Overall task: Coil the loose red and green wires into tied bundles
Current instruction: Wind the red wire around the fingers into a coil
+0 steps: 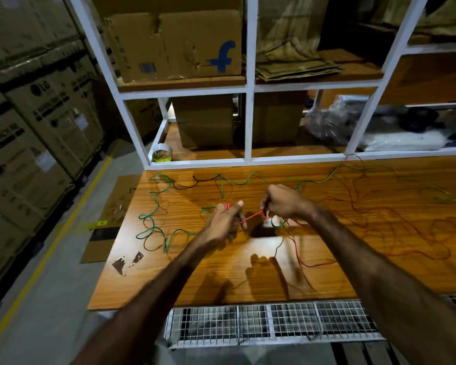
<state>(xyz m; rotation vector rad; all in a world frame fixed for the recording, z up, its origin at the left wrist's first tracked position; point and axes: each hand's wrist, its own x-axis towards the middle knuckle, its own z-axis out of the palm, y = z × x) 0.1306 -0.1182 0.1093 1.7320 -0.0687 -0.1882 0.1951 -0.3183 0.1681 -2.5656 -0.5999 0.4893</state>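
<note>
Winding the red wire (250,216) is where we judge the work to stand, and we see some ways for it to go wrong. Most of the red wire lies loose in many loops on the right part of the wooden table (248,272), and these loops cross each other. If we pull fast, they could tighten into a knot. The green wire (153,225) wanders over the left and back part of the table, and it passes close under our right hand (284,204), where it mixes with the red one. A pull could drag green strands into the red bundle. A short black wire (187,183) near the back edge could also be caught, we think.

Our left hand (225,222) is curled, with the thumb up, and some red turns sit around its fingers; it holds the started coil. Should this grip relax, the turns may slip off and open. Our right hand is also closed, and it pinches the red wire, which runs tight and straight between both hands. Some green loops hang just below this hand; whether the fingers hold them too, we cannot tell.
</note>
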